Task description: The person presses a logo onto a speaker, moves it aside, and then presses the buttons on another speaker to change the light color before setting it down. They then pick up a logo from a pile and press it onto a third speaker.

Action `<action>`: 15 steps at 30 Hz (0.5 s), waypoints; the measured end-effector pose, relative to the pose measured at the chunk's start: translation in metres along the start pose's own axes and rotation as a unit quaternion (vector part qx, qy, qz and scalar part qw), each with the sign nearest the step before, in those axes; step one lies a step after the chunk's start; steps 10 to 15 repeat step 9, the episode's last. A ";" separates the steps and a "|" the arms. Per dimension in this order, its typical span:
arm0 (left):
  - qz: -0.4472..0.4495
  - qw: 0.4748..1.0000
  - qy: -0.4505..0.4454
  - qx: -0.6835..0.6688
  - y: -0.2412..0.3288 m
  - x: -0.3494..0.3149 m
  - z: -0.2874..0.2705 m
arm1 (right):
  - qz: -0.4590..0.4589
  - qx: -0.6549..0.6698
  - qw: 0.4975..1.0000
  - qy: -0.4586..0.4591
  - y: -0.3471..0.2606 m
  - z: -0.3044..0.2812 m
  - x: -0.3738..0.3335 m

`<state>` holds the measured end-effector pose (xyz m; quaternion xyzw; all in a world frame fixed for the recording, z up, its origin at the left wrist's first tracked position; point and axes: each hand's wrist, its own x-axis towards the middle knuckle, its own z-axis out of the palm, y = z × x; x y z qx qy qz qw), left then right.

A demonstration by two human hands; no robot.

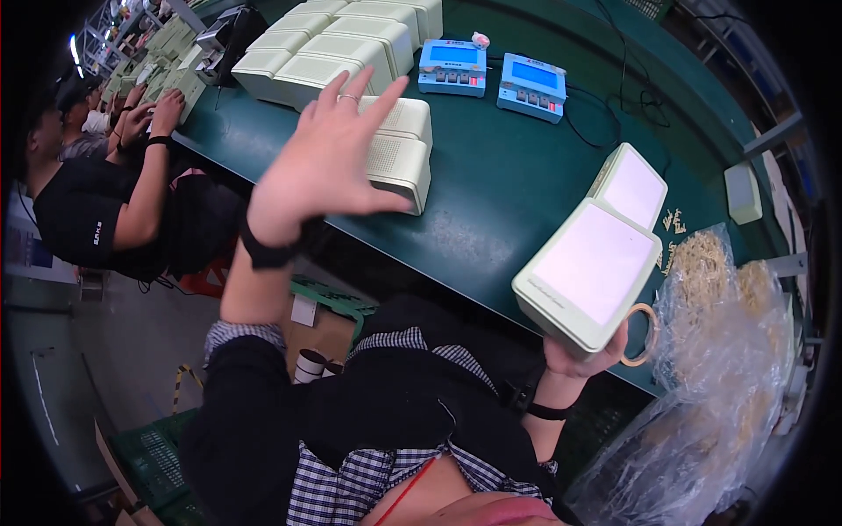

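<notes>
My left hand [329,153] is raised at the left of the bench, its fingers spread and holding nothing. Just beyond it, partly covered by it, two cream plastic boxes [405,162] with dotted grilles stand side by side. At the right, my right hand [586,355] grips the lower end of a cream box-shaped device [588,272] with a pale, flat front panel. Most of those fingers are hidden under it. A second similar device [633,188] stands right behind the held one; whether they touch, I cannot tell.
Several more cream boxes [333,53] stand in rows at the back left. Two blue meters [452,66] with screens and cables sit at the back. Clear plastic bags [702,351] of small tan parts, a tape roll [642,335] and loose pieces lie right. A co-worker [105,193] sits left.
</notes>
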<state>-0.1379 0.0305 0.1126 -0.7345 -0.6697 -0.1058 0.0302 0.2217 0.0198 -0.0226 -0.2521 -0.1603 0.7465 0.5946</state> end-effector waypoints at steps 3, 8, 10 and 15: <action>0.031 0.995 -0.082 0.043 -0.033 0.019 0.003 | 0.010 0.049 0.997 -0.055 -0.006 -0.008 -0.002; 0.218 0.947 -0.219 -0.090 -0.022 0.047 0.008 | 0.001 0.120 0.983 -0.139 -0.001 -0.033 0.001; 0.276 0.922 -0.250 -0.106 -0.011 0.049 0.009 | 0.013 0.154 0.980 -0.122 0.005 -0.044 -0.001; 0.276 0.922 -0.250 -0.106 -0.011 0.049 0.009 | 0.013 0.154 0.980 -0.122 0.005 -0.044 -0.001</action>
